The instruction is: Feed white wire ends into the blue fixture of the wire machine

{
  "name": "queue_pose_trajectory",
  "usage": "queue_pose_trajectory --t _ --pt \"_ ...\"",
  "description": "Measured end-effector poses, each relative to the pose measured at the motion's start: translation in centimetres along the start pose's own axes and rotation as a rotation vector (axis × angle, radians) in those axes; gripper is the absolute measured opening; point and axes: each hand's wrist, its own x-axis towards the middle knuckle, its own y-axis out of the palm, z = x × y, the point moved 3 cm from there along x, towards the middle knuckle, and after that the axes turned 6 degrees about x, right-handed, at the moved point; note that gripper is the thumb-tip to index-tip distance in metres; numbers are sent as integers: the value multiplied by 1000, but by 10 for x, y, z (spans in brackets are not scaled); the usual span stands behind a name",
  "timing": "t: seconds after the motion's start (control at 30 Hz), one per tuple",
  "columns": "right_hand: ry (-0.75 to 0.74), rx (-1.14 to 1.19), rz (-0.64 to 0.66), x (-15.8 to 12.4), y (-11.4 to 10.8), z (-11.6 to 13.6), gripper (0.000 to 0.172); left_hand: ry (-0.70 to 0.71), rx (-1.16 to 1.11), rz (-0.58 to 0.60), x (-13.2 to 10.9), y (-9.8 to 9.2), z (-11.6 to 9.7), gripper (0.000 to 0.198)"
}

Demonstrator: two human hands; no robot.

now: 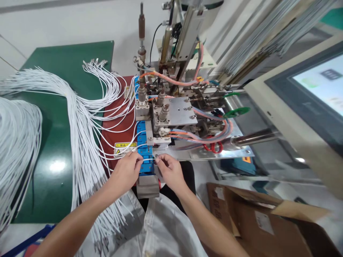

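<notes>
Left hand (128,168): we have thumb and fingers pinched together on a white wire (148,159), at the left edge of a blue strip (142,137).
Right hand (170,169): we have thumb and forefinger pinched together at the wire's tip, beside the strip's right edge; our fingers mostly hide the tip.
Wire in hand: we see it drawn straight across the near part of the strip, between our two hands.
Room ahead: just beyond our fingertips a metal bracket (160,141) juts out from the machine (177,112), so the space on that side is tight.
Room below: a grey metal piece (148,187) sticks out toward our lap (171,232), between our wrists.
Left side: we have a thick wire bundle (76,142) beside our left forearm, spilling past the near edge of the green table (53,189); a second bundle (18,139) lies at far left, with green tabletop between them.
Right side: the metal base (187,155) ends just past our right hand, and open room lies beyond that edge.
Outer right: we see a screen (321,80) well apart from our hands, and an open cardboard box (262,225) low beyond our right forearm.
</notes>
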Motion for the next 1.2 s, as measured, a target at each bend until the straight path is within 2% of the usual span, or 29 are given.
queue_pose_trajectory --t 0.13,0.23,0.37,0.47,0.57,0.7,0.83,0.9,1.03,1.13,1.2 --pt "-12 -42 62 6 -4 -2 17 -1 32 5 1 0 -1 12" --pt "-135 -171 90 9 -8 1 20 32 22 -5 2 0 -1 14" --pt "-336 -425 34 10 -5 5 27 70 37 -34 1 1 -1 14" --pt "-409 -459 -26 10 3 2 31 84 71 -62 -1 3 -1 16" --pt "-395 -433 -48 10 6 -4 33 113 171 -102 -3 4 -2 17" --pt "-338 -385 -40 13 0 -7 33 218 298 -121 -7 5 -2 19" --pt "-282 -212 -177 11 -15 -4 32 307 344 -104 -17 -5 0 29" --pt "-271 -130 -218 8 -22 -3 34 367 356 -44 -28 -15 2 29" --pt "-272 -29 -216 3 -29 -2 38 421 265 328 -59 -26 12 10" --pt "-267 9 -202 1 -29 0 39 405 322 388 -73 -30 18 12" --pt "-263 22 -187 0 -27 2 39 408 328 394 -73 -30 17 17"
